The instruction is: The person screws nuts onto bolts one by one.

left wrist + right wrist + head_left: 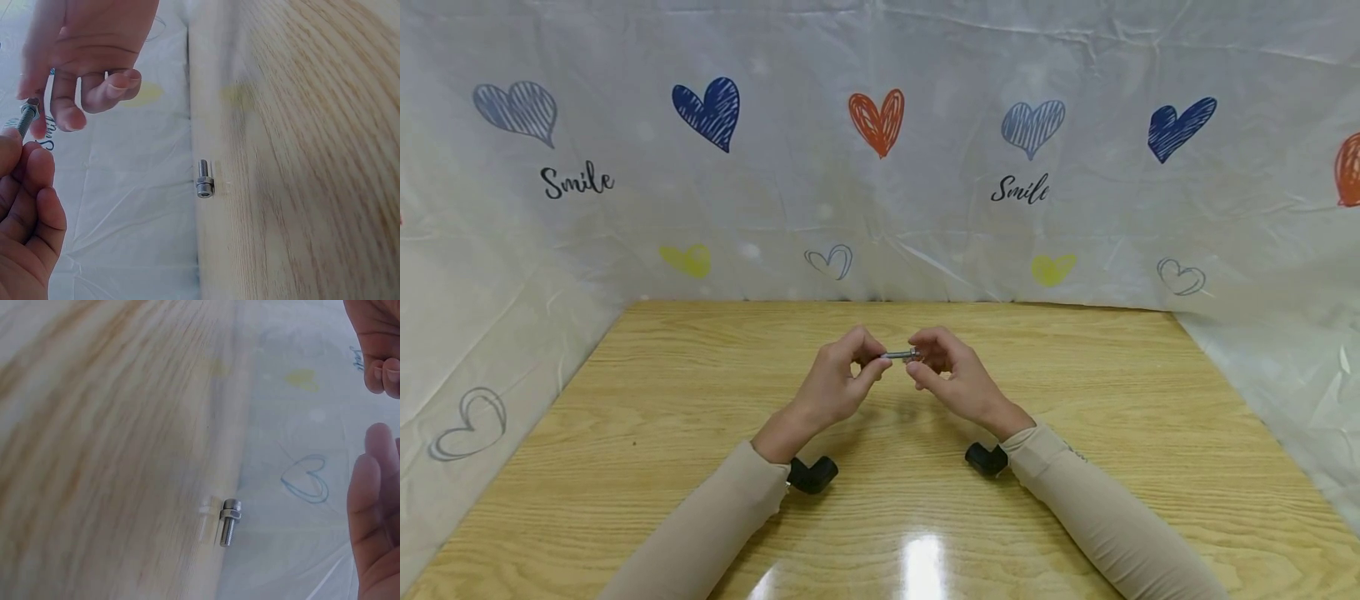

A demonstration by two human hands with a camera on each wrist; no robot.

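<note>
Above the table, my left hand (835,382) pinches a metal bolt (896,356) between thumb and index finger. A hex nut (29,109) sits at the bolt's other end, in the left wrist view. The thumb and index finger of my right hand (964,383) curl about that nut end, with the other fingers loosely bent. Threads show on the shaft between the hands; my left fingertips hide its near end. A second bolt (204,180) with a nut close under its socket head lies on the table, also in the right wrist view. I cannot make it out in the head view.
The wooden table (625,467) ends at a white sheet (955,225) printed with hearts and words, which also hangs along both sides. Black curved pieces (814,475) stick out at both wrists by the beige sleeves (715,525).
</note>
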